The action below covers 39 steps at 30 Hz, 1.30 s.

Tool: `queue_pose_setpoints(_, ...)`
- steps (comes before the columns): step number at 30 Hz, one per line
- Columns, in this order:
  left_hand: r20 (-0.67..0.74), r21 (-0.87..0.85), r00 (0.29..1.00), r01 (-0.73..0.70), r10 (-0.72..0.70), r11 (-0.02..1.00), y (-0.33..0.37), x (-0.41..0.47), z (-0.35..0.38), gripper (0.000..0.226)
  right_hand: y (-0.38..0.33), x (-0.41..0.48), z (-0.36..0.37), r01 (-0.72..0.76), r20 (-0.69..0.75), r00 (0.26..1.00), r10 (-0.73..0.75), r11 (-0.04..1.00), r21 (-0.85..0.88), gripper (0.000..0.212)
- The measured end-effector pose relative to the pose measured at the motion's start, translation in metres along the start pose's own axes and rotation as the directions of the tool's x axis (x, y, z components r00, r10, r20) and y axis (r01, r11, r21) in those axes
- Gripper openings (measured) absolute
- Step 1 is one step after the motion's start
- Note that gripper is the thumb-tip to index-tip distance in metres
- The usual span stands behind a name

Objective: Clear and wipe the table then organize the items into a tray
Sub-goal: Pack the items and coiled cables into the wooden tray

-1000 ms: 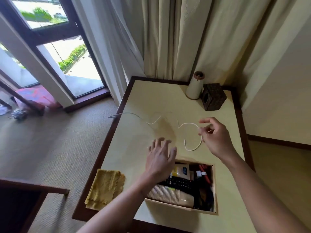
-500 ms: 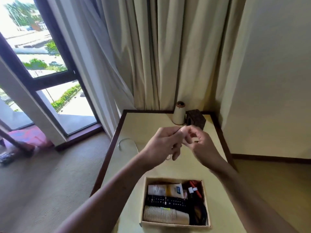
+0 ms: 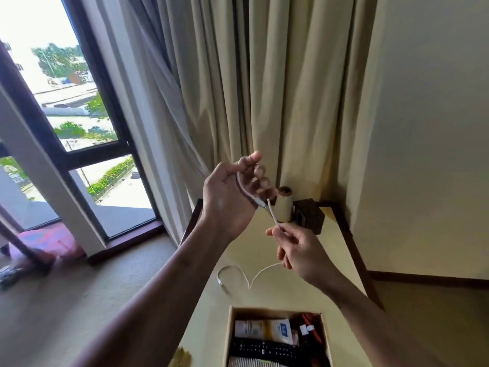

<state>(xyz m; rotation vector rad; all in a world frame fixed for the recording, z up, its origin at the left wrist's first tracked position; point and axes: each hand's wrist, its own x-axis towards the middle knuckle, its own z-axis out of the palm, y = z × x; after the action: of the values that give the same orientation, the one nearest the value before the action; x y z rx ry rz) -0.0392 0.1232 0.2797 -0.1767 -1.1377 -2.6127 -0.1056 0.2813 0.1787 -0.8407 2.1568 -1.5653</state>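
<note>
The white cable is held in the air above the tabletop, beyond the tray. The left hand, raised highest, has its fingers curled with the cable passing across the palm. The right hand, lower and nearer the tray, pinches the cable between thumb and fingertips. From there the cable drops to the tabletop and lies in a loose loop just beyond the tray.

The tray is cut off by the bottom edge. Inside it are a black remote, a pale tube with a blue label too blurred to read, ribbed cups and some red items that are hard to make out. Left of the tray, only a corner of a yellow cloth shows.

Far beyond the tray stand a cream cylinder and a dark woven box, with beige curtains behind them. A window and carpet are to the left.
</note>
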Motion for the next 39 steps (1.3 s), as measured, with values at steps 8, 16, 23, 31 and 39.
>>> queue_pose_setpoints(8,0.197,0.977,0.979,-0.201,0.055,0.068,-0.017,0.007,-0.007,0.024,-0.025,-0.013,-0.015,0.345,0.068,0.934,-0.350,0.840,-0.418,0.033)
queue_pose_setpoints(16,0.149,0.853,0.899,0.093,-0.412,0.513,-0.021,-0.017,-0.024,0.039,-0.036,-0.012,-0.060,0.517,-0.133,0.761,-0.635,0.717,-0.467,0.022)
queue_pose_setpoints(23,0.323,0.188,0.866,0.337,-0.382,0.922,-0.035,-0.038,-0.014,0.027,-0.030,-0.004,-0.046,0.425,-0.375,0.804,-0.462,0.887,-0.182,0.010)
queue_pose_setpoints(31,0.176,0.237,0.984,-0.050,0.007,0.970,-0.023,-0.019,0.019,0.026,-0.001,-0.019,0.001,0.169,0.096,0.983,-0.159,0.980,-0.108,0.030)
queue_pose_setpoints(39,0.239,0.969,0.957,-0.245,-0.163,-0.015,-0.019,0.000,-0.010,0.025,-0.026,-0.029,-0.024,0.418,0.092,0.908,-0.409,0.867,-0.271,0.022)
